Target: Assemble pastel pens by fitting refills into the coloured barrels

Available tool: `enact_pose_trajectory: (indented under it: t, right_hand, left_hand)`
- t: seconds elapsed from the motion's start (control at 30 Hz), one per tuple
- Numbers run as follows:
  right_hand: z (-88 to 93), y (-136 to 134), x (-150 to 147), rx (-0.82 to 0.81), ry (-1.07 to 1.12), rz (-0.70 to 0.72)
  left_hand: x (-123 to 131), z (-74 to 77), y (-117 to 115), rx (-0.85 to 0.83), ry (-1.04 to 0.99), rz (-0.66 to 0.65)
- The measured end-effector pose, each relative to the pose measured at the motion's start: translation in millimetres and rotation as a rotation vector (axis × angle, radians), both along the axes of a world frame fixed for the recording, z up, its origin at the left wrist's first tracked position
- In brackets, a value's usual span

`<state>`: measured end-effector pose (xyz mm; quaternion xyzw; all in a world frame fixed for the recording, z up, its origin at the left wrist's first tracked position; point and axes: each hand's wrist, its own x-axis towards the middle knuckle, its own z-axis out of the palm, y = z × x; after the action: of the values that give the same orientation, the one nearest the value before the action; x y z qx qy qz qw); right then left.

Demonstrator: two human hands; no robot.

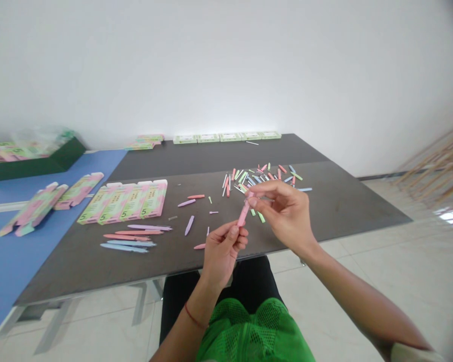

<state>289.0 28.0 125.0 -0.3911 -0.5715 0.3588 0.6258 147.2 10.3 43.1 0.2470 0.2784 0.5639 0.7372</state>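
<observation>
A pink pen barrel [243,215] is held upright and tilted between both hands, above the table's front edge. My left hand [224,251] grips its lower end with fingers curled round it. The thumb and fingers of my right hand [287,211] pinch its upper end. Beyond the right hand lies a spread of loose pen parts [262,177] in red, green, blue and white. Nearer the left hand, a pink piece [200,246] and a purple piece [189,225] rest on the dark table [173,261].
Assembled-looking pens [128,243] lie in a group at the left, below several patterned boxes [136,203]. More boxes [226,137] line the back edge. On the blue table [3,261] are flattened boxes [38,208] and a dark green bin [60,158].
</observation>
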Motion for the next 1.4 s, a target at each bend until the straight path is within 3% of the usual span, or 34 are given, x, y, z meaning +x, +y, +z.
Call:
enact_pose_trajectory:
  t: [0.2, 0.47, 0.6, 0.73, 0.87, 1.0, 1.23, 1.4]
  right_hand:
    - [-3.8, 6, 3, -0.007, 0.087, -0.114]
    - [-4.9, 8, 7, -0.019, 0.095, -0.131]
    - [-7.7, 11, 6, -0.078, 0.172, -0.074]
    - [-21.0, 22, 5, -0.144, 0.169, -0.034]
    - [-44.6, 46, 16, -0.101, 0.131, -0.144]
    - [-76.0, 64, 33, -0.058, 0.014, -0.281]
    - [-119.0, 56, 36, 0.032, -0.138, -0.457]
    - [-130.8, 53, 30, 0.123, -0.158, -0.613]
  left_hand:
    - [0, 1.9, 1, -0.004, 0.010, -0.016]
    - [2, -0.2, -2, -0.002, -0.006, -0.079]
    - [3, 0.9, -1, -0.023, -0.064, -0.098]
    - [7, -4.4, 6, -0.007, -0.055, -0.096]
    - [5, -15.6, 20, -0.028, 0.032, -0.010]
    - [-11, -20.8, 31, 0.132, 0.397, 0.070]
    - [-23, -25.3, 21, 0.783, 1.427, 0.259]
    - [-6, -34.1, 13, 0.998, 1.655, 0.130]
